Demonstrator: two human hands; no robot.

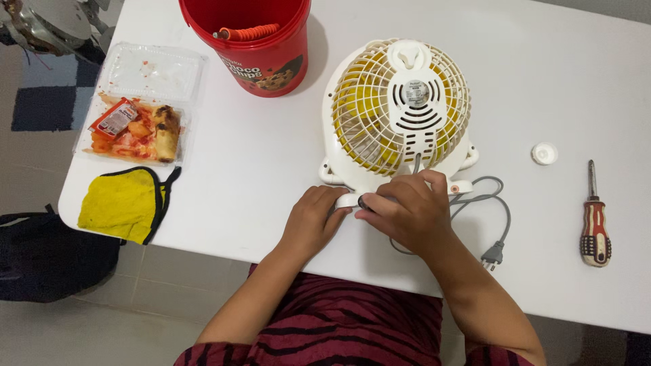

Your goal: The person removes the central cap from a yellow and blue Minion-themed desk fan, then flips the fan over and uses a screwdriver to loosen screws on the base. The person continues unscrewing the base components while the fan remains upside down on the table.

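Our left hand (313, 218) and right hand (407, 207) clamp fingers on the white fan's (397, 112) base atop the desk (258, 169).

Fan (397, 108) base hidden under both hands; red bucket (247, 41) top cut off by upper edge.

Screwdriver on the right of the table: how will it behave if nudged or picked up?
The screwdriver looks rigid: metal shaft, thick red and white handle. Its rounded handle lies flat on the smooth white table, so a sideways nudge would probably roll it. Most weight likely sits in the handle.
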